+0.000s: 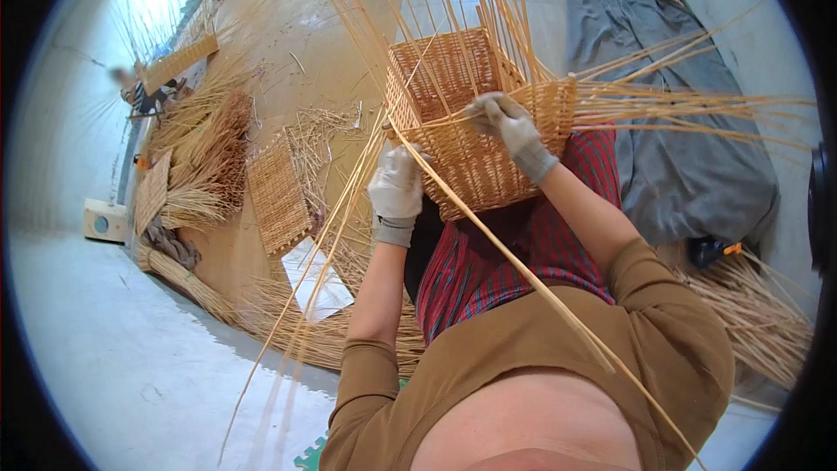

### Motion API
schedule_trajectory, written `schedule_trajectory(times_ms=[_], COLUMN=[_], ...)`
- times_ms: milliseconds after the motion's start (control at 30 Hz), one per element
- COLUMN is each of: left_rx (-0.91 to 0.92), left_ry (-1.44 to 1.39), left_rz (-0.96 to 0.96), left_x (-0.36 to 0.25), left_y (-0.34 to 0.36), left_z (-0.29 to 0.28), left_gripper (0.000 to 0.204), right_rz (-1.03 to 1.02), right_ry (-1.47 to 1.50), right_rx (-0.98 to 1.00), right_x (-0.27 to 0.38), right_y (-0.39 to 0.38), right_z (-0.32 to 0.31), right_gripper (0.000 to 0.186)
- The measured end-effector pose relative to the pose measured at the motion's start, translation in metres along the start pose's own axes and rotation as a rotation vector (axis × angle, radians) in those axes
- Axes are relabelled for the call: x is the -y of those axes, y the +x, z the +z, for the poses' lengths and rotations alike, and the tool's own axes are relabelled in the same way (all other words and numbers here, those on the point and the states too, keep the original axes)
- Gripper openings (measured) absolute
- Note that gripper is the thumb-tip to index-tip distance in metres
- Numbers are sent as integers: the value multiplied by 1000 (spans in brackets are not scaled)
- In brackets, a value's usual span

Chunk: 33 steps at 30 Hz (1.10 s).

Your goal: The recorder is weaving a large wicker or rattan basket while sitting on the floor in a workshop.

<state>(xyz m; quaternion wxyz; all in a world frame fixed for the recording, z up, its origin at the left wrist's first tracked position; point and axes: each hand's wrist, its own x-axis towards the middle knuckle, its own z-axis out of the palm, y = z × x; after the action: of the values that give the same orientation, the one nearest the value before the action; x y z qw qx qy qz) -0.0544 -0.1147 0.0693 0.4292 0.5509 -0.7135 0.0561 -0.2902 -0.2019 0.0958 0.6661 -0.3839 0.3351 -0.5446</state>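
Note:
A woven wicker basket (471, 170) with square corners rests on my lap, long unwoven canes (689, 109) fanning out from its far and right sides. At the basket's near left corner, my left hand (398, 183) in a white work glove is closed on wicker canes; their exact number is hidden. My right hand (513, 126), gloved too, bends its fingers over the near wall's upper edge and pinches a strand there. From the left corner one long cane (532, 275) slants down across my body. More canes (323, 249) trail below my left hand.
Left of me lie a flat woven panel (277, 194), bundles of cane (209, 157) and a white sheet (316, 279). Grey cloth (667, 148) spreads along the right, with a cane pile (758, 318) below it. Another person (150, 98) sits at the far left.

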Motion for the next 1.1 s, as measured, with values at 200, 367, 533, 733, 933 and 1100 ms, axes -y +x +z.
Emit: schedule_trajectory(times_ms=[200,367,533,733,933,1100], left_rx=[336,356,76,306,158,563], left_ry=[255,416,363,294,373,86], left_rz=[-161,-165,83,-165,88,-265], left_x=[-40,-43,-70,-107,-124,-192], left_y=[26,29,50,57,74,118], left_z=[20,24,40,93,109,151], left_gripper=[86,87,83,79,63,69], right_rz=[-786,-786,-659,-1010,-635,-1077], right_ry=[-636,-484,-405,-1358,-541,-1570], right_rx=[124,171,-82,-6,-245,-205], right_x=[16,42,2,97,80,130], right_y=[42,84,24,53,13,68], right_z=[39,66,-68,-2,-158,-149], right_gripper=[30,66,58,60,44,27])
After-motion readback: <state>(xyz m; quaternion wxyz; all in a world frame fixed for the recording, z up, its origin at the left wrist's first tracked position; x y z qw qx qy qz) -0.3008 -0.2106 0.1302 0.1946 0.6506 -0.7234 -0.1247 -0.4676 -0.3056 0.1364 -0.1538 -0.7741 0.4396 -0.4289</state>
